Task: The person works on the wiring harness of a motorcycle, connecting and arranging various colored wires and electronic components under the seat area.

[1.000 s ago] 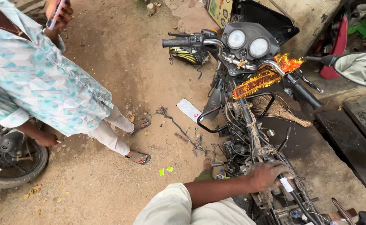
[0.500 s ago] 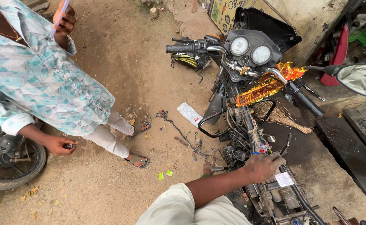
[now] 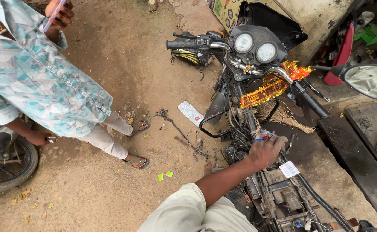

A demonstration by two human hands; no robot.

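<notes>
Down in the head view, one hand (image 3: 265,151), which side I cannot tell, is curled tight around the wire bundle (image 3: 253,124) on the stripped motorcycle frame (image 3: 278,197), just below the handlebar (image 3: 222,47).

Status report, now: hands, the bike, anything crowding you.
One hand, side unclear, gripping the wiring bundle on the stripped motorcycle frame; other hand out of view. Black hose runs beside it. Bystander stands well apart.

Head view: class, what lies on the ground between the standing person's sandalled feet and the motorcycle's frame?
A tangled wire harness and a flat white packet, on bare dirt.
</notes>
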